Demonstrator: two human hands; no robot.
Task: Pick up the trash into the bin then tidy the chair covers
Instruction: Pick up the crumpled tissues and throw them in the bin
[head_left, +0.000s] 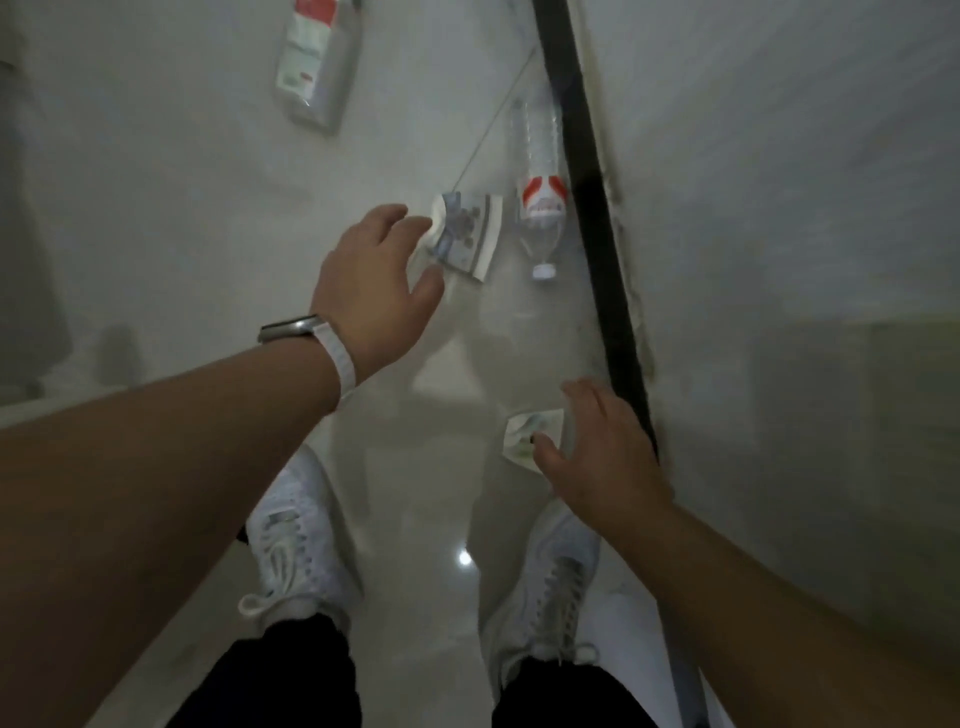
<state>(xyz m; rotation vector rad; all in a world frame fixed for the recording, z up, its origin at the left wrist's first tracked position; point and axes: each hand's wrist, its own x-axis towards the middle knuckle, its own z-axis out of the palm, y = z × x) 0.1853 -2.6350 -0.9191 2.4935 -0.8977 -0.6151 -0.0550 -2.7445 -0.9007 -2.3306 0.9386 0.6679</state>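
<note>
Trash lies on the pale tiled floor in the head view. A crumpled printed paper wrapper (467, 234) lies just beyond my left hand (374, 280), whose spread fingers reach its left edge. A clear plastic bottle (540, 192) with a red and white label lies beside it, cap toward me. A smaller crumpled paper (530, 431) lies nearer my feet, and my right hand (597, 452) hovers over its right side with fingers spread. Neither hand grips anything. No bin or chair cover is in view.
A white carton (317, 62) with a red label lies on the floor at the top left. A black skirting strip (597, 218) runs along the foot of the white wall on the right. My white shoes (296, 551) stand below the hands.
</note>
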